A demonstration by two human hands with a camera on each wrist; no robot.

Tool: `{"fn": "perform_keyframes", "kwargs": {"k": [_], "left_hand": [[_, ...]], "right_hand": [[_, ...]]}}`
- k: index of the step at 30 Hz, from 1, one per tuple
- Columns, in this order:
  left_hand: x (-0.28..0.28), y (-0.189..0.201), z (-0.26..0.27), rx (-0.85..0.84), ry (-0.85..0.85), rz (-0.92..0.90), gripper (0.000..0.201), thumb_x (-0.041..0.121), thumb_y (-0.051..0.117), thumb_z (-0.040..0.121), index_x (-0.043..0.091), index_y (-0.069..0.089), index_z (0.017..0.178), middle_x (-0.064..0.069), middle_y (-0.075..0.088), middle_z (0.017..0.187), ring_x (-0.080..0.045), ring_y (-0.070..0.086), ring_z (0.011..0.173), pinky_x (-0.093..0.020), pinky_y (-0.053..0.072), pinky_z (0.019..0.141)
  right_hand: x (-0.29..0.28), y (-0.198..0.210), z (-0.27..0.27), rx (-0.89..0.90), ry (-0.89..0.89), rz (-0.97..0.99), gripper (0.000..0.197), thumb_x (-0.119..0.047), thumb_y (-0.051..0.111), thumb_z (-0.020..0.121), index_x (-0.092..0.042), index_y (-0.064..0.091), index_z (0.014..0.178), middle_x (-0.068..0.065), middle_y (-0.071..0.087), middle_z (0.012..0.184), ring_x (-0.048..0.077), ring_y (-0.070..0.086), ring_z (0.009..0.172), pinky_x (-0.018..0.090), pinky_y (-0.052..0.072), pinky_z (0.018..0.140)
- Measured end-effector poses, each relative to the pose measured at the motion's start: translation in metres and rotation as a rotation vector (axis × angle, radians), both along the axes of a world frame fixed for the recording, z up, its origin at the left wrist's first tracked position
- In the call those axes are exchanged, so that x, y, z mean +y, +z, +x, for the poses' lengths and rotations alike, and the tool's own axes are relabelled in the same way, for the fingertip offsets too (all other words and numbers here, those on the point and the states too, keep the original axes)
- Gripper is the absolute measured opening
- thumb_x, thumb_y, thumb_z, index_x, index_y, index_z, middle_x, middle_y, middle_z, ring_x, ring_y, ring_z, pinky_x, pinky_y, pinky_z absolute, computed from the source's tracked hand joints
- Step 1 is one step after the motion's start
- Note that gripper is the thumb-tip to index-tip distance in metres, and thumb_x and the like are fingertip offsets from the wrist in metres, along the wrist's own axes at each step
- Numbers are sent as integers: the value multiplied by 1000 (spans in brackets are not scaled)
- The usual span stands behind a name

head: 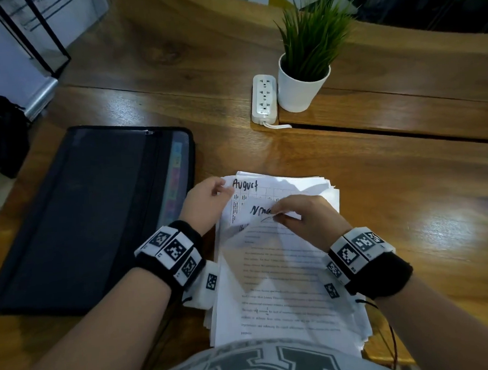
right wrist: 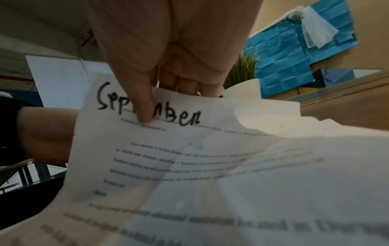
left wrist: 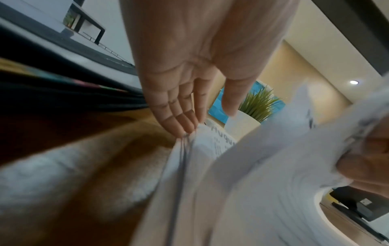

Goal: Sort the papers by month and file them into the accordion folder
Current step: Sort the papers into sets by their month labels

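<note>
A thick stack of white papers (head: pixel 285 295) lies on the wooden table right in front of me. My right hand (head: pixel 278 215) pinches the far edge of a few top sheets and curls them back; in the right wrist view its thumb presses on a sheet headed "September" (right wrist: pixel 147 149). Underneath, a sheet headed "August" (head: pixel 245 184) with a printed grid shows. My left hand (head: pixel 217 192) sits at the stack's far left corner, its straight fingers (left wrist: pixel 179 123) touching the paper edges. The black accordion folder (head: pixel 83 216) lies flat to the left, coloured tabs (head: pixel 177 182) along its right side.
A white pot with a green plant (head: pixel 302 88) and a white power strip (head: pixel 264 99) stand beyond the papers. Bare wooden table (head: pixel 407 190) stretches to the right, with a raised board (head: pixel 402 105) behind. A black metal frame (head: pixel 46 39) stands off the far left corner.
</note>
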State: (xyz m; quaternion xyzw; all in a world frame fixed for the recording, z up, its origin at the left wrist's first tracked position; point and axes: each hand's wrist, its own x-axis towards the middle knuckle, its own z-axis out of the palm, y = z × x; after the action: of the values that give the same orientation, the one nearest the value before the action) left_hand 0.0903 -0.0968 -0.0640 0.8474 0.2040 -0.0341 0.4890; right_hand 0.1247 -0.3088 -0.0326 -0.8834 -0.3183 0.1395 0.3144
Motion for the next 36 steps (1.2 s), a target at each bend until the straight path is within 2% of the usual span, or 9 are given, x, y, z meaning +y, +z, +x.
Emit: {"fn": "perform_keyframes", "kwargs": {"k": [2,4,9,14,18,21,26,31,36], "left_hand": [[-5,0,3,6,-52,91,14,20,65,86,12,67,98,7,57,94,-4,54,82,-8,38,69],[-9,3,5,0,-60,133,5,16,68,83,15,64,85,7,51,89,-1,48,73,-10,33,59],[-9,5,2,-57,-93,-46,19,9,68,83,20,56,74,5,62,80,-11,60,77,-17,43,69],[-9,10,-5,-68,-8,-282,23,-2,73,76,14,56,76,-8,72,78,-21,71,78,-32,56,74],[-11,11,-5,-49,-93,-294,24,-1,73,76,19,66,88,0,70,74,-14,68,75,-29,53,78],[-16,12,0,-42,-268,-230,22,-4,67,80,17,68,86,1,65,80,-11,60,78,-24,49,79],[-15,18,6,-58,-347,-240,31,-11,64,77,18,54,70,5,58,76,3,54,69,-14,45,69],[-10,18,10,13,-365,-213,12,5,68,83,9,67,95,-11,65,86,-10,55,77,-28,47,74],[-6,26,13,62,-261,-419,17,-2,67,81,14,62,82,-7,66,91,-17,58,84,-31,47,75]], "right_hand": [[1,2,-2,106,-72,-31,31,-17,63,86,-21,53,115,0,68,99,17,64,91,33,51,84],[-1,4,-1,144,-102,-47,39,-19,63,87,-23,47,122,1,65,98,17,62,92,33,49,85],[-7,-5,4,-74,17,25,5,-8,72,78,-11,71,81,5,62,115,21,52,112,35,40,97],[-11,-8,12,-135,93,-21,6,-8,73,76,-13,71,78,8,46,139,19,29,134,35,18,109],[-7,-3,14,-85,100,-16,6,-6,71,77,-11,71,80,2,69,97,19,61,100,40,32,106],[-2,-2,11,-65,126,-60,7,-5,67,79,-11,70,82,0,69,85,18,63,80,38,52,79],[2,-4,12,-39,128,-119,8,-8,63,83,-12,69,86,-1,68,89,19,62,84,36,51,77],[0,-2,17,-46,100,-122,7,-9,64,84,-10,68,89,2,68,94,20,62,86,37,51,78],[0,-1,21,-71,105,-128,8,-7,66,82,-7,69,89,5,69,93,23,63,87,36,51,79]]}}
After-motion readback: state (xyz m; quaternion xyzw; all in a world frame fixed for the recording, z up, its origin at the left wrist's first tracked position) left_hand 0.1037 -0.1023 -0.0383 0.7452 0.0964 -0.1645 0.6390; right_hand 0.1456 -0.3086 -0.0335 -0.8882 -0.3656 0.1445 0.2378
